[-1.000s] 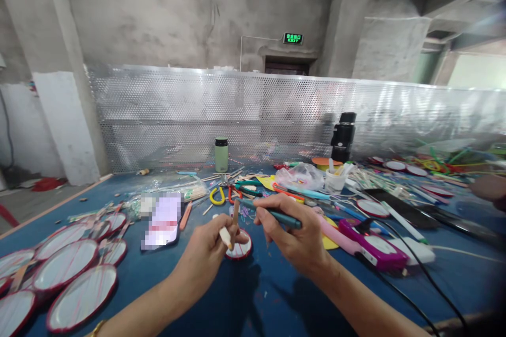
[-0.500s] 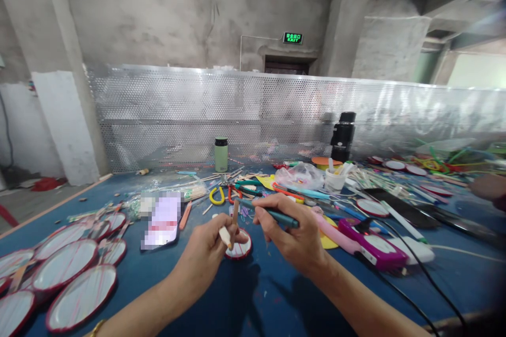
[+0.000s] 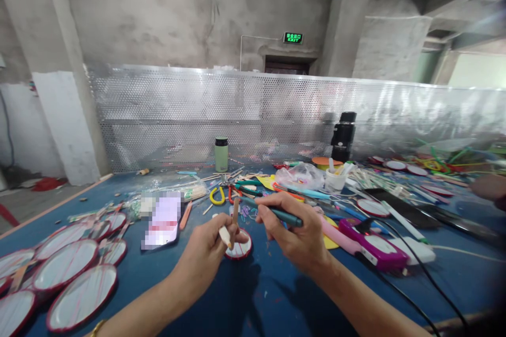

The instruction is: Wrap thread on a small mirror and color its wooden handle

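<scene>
My left hand is closed round a flat brown wooden stick that stands up from the fingers. A paler, tapered wooden stick also sticks out of the same grip. In my right hand is a dark teal pen, held like a writing tool, with its front end pointing left close beside the brown stick. Just behind my left fingers lies a small round white disc with a red rim; the hand covers part of it, and I cannot tell whether the stick joins it.
Red-rimmed white discs are heaped at left beside a phone and an orange stick. Pliers, a green bottle and a black flask stand or lie farther back. At right is a purple device with black cables.
My right hand and the pen have shifted slightly to the right, a little away from the brown stick. My left hand stays in place.
</scene>
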A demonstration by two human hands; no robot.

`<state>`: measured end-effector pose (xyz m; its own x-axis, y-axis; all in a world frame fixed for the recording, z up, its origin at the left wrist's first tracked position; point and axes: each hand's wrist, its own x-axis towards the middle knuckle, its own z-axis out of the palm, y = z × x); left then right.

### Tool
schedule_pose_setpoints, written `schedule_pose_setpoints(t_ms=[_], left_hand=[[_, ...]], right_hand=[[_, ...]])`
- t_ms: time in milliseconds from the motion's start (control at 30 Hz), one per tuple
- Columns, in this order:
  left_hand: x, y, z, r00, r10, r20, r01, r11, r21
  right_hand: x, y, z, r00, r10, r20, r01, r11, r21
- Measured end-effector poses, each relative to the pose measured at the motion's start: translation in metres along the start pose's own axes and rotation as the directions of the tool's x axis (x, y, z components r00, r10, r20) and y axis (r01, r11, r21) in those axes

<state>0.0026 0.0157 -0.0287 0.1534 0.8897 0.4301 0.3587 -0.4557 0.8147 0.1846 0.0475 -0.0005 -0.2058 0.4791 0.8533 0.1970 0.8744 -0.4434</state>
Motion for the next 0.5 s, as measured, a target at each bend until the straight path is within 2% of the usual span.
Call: schedule_pose_setpoints(t_ms=[500], left_hand=[[0.0001,-0.0031,0.0004,1.0,0.02,0.009,-0.02,1.0,-0.012]], right_hand=[[-0.0002,-0.001,0.0001,1.0,-0.021,0.017,0.021,1.0,-0.003]])
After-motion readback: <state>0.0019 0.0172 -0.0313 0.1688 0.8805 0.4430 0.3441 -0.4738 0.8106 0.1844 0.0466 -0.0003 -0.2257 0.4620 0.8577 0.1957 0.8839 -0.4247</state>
